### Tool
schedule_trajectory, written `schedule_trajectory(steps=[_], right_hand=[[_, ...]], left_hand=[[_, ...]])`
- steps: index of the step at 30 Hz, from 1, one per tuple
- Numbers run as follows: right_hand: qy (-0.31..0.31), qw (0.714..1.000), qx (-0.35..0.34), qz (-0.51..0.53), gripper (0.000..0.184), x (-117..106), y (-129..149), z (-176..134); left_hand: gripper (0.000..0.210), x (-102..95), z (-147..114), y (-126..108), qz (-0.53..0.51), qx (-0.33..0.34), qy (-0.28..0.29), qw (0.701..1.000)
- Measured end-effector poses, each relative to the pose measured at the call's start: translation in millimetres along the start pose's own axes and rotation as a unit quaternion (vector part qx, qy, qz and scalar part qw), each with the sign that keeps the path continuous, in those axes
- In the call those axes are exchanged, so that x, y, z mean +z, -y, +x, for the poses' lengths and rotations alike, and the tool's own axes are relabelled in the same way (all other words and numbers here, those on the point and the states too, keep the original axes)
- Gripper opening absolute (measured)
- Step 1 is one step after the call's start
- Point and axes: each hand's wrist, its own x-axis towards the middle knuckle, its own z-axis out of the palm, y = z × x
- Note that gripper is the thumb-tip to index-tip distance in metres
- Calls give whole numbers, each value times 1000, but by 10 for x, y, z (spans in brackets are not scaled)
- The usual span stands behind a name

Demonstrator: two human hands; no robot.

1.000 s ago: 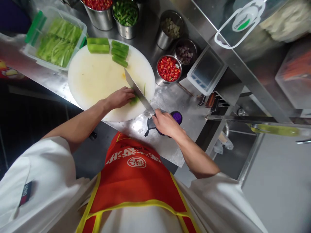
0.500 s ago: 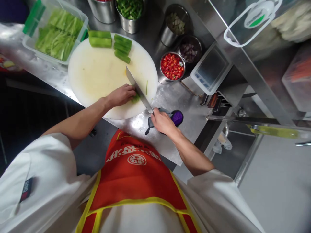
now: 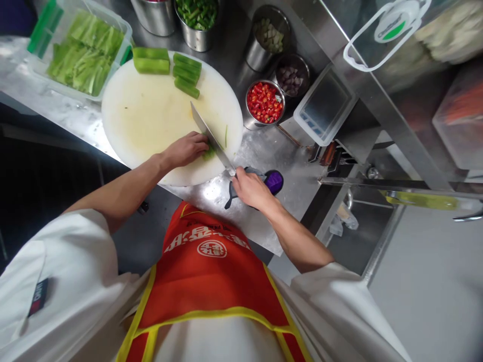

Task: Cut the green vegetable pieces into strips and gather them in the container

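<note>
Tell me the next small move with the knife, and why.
Probably one short, careful slicing stroke: the right hand grips the knife, which reaches over the board close beside the left hand, and green bits show between that hand and the knife.

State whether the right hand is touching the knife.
Touching: the head view shows the right hand gripping the knife at its handle end, the blade extending out past the fingers.

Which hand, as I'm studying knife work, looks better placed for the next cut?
Likely the right hand: it grips the knife, with the left hand touching green vegetable alongside.
</note>
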Motion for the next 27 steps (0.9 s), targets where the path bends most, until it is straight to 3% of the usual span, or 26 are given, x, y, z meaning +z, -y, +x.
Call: schedule_trajectory(steps=[4, 11, 18, 27], right_hand=[[-1, 1000, -4, 3, 30, -71, -7, -69], [0, 1000, 10, 9, 30, 169, 30, 95], [-4, 1000, -4, 7, 29, -77, 51, -72], [1, 1000, 2, 10, 29, 4, 102, -31]], left_hand=[[33, 2, -7, -14, -7, -1, -8, 1000], [34, 48, -54, -19, 7, -1, -27, 1000], [38, 45, -51, 22, 22, 15, -16, 1000], [32, 92, -70, 21, -4, -5, -34, 999]])
